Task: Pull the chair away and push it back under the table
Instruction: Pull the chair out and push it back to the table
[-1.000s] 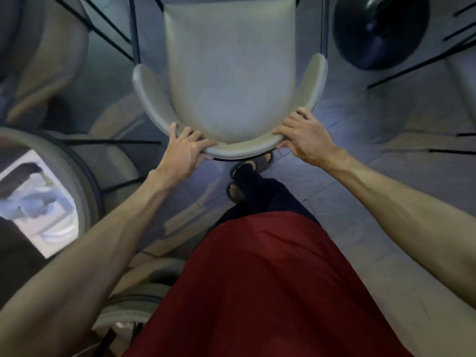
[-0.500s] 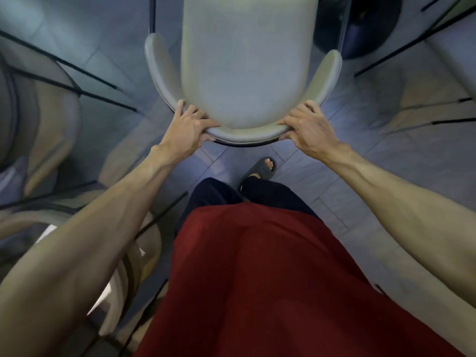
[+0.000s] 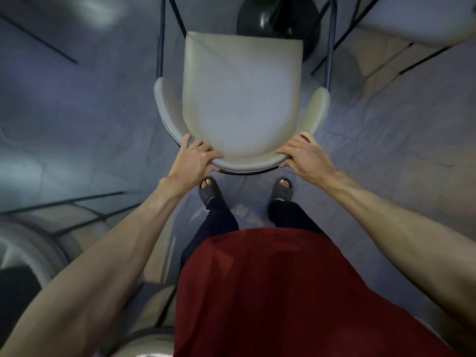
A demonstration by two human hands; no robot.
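A pale grey chair (image 3: pixel 242 99) with a curved backrest and thin black legs stands on the tiled floor directly in front of me, seen from above. My left hand (image 3: pixel 193 158) grips the left end of the backrest's rear curve, fingers curled over its top. My right hand (image 3: pixel 305 153) grips the right end the same way. The whole seat shows, front edge included. A round black table base (image 3: pixel 278 21) stands just beyond the seat's front edge; the tabletop is not visible.
My two feet in dark sandals (image 3: pixel 210 190) stand right behind the chair. Another pale chair (image 3: pixel 422 19) sits at the upper right, and a rounded chair or table edge (image 3: pixel 31 243) lies at the lower left. Grey floor tiles spread to the left.
The chair's whole seat now shows, where its front was cut off before, and the black table base sits straight ahead of it. Both feet now stand side by side. Both hands keep their grip.
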